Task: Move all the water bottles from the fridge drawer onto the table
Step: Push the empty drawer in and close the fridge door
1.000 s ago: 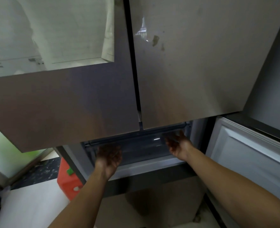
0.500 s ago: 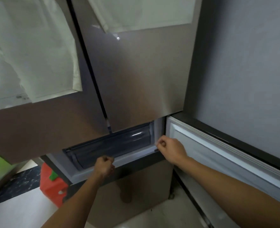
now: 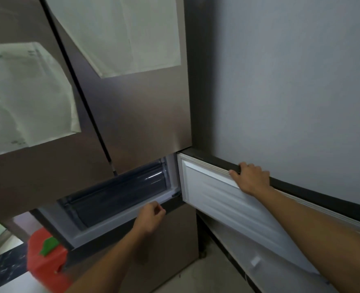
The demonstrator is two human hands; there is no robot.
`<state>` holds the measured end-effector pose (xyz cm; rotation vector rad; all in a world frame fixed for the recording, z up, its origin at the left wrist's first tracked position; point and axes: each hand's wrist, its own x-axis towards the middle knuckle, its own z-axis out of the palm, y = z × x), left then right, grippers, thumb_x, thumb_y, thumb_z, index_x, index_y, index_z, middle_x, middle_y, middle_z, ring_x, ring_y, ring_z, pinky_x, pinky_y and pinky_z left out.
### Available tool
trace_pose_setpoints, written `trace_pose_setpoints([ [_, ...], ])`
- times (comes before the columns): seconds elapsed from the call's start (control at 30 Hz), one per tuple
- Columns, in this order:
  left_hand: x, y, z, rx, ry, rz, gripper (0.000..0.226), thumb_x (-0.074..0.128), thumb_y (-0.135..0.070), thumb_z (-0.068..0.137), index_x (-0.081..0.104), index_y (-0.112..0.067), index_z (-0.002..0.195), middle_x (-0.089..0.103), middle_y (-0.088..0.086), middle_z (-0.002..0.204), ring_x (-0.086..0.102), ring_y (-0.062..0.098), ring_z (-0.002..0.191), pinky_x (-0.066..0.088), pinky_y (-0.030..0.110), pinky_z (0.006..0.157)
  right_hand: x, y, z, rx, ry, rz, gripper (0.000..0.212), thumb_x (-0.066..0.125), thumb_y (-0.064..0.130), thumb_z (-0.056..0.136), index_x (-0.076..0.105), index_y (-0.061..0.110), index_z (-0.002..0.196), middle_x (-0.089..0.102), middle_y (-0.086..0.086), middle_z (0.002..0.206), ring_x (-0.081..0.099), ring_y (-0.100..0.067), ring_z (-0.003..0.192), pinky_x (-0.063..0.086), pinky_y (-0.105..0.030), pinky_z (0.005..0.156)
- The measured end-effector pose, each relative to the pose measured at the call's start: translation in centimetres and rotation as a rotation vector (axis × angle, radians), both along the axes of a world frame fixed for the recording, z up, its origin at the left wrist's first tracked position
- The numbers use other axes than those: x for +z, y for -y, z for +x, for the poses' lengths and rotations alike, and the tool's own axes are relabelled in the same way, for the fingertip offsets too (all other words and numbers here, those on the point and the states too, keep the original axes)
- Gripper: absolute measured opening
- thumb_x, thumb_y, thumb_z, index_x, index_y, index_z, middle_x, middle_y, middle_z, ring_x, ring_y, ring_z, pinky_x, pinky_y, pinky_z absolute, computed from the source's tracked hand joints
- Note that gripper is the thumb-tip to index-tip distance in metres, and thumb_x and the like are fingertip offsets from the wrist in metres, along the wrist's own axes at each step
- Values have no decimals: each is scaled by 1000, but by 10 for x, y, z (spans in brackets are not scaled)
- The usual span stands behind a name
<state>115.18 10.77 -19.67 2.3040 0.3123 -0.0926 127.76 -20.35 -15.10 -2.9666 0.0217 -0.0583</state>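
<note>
- Showing only as a dark clear-fronted fridge drawer (image 3: 115, 197), the task's thing sits low in the fridge, under the two upper doors; no bottles can be made out inside, too dark to tell.
- Left hand (image 3: 151, 218): curled in a loose fist just at the white sill below the drawer front; grip closed, can't tell if it pinches anything.
- Right hand (image 3: 251, 178): grip wrapped over the top edge of the open lower door (image 3: 227, 199), fingers over the dark rim, thumb on the white inner liner.
- Door swung out to the right, beside the drawer opening, not across it.
- Upper doors (image 3: 143, 115) brownish metal w/ two pale paper sheets (image 3: 128, 32) stuck on; print too blurred to read.
- Red stool-like item (image 3: 45, 261) w/ green bit low left; grey wall (image 3: 291, 81) right; pale floor.
</note>
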Motion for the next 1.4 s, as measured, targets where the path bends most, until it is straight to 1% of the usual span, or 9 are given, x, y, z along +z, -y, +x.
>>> trace_pose_setpoints([
  [0.3,3,-28,-32,-100,9,98,5,56,-21,93,58,-22,89,62,-1,85,60,11,78,46,24,67,5,-26,-34,-50,-56,32,70,24,68,90,48,14,128,54,-14,129,51,-33,115,36,-47,94],
  [0.43,3,-59,-60,-133,14,109,8,55,-23,94,59,-18,89,63,2,84,59,13,75,49,29,69,4,-57,-60,-81,-97,31,68,27,64,93,44,11,131,51,-15,132,51,-33,116,39,-46,95],
  [0.57,7,-101,-99,-129,-1,30,9,55,-20,94,61,-13,93,65,9,90,62,23,84,54,42,80,3,-101,-89,-107,-125,91,65,34,54,95,38,4,135,46,-18,135,49,-35,119,41,-45,99],
  [0.7,12,-141,-131,-127,9,-71,8,53,-17,95,59,-13,95,64,10,92,62,22,85,53,37,81,6,-150,-111,-83,-172,233,73,43,52,94,30,-2,142,42,-22,142,47,-36,124,41,-41,101],
  [0.87,9,-168,-163,-91,23,-204,12,53,-20,96,60,-11,91,64,8,80,61,20,73,53,37,72,2,-201,-141,-25,-83,267,65,46,50,94,42,-2,132,56,-22,127,56,-35,109,48,-38,87],
  [1.0,9,-172,-183,-63,14,-330,24,50,-35,96,60,-14,91,64,6,80,60,9,65,49,21,57,-3,-244,-158,78,-9,282,71,43,56,94,33,7,144,53,-17,135,54,-34,116,47,-41,90],
  [1.1,15,-183,-192,-50,9,-402,40,44,-47,96,65,-13,95,67,5,87,64,12,74,50,26,67,-10,-276,-161,213,42,341,59,42,50,96,37,12,141,56,-13,130,55,-29,113,49,-41,88],
  [1.23,27,-231,-192,175,26,-495,43,39,-41,100,73,-13,98,72,3,93,65,17,86,48,28,71,-22,-310,-159,325,109,337,47,42,52,95,44,19,128,61,-5,115,57,-23,100,44,-33,69],
  [1.4,25,-267,-181,391,121,-467,30,47,-35,98,67,-13,94,66,8,91,61,20,83,47,26,69,-40,-344,-149,654,185,260,32,46,52,92,55,23,102,59,2,98,53,-18,99,40,-29,73],
])
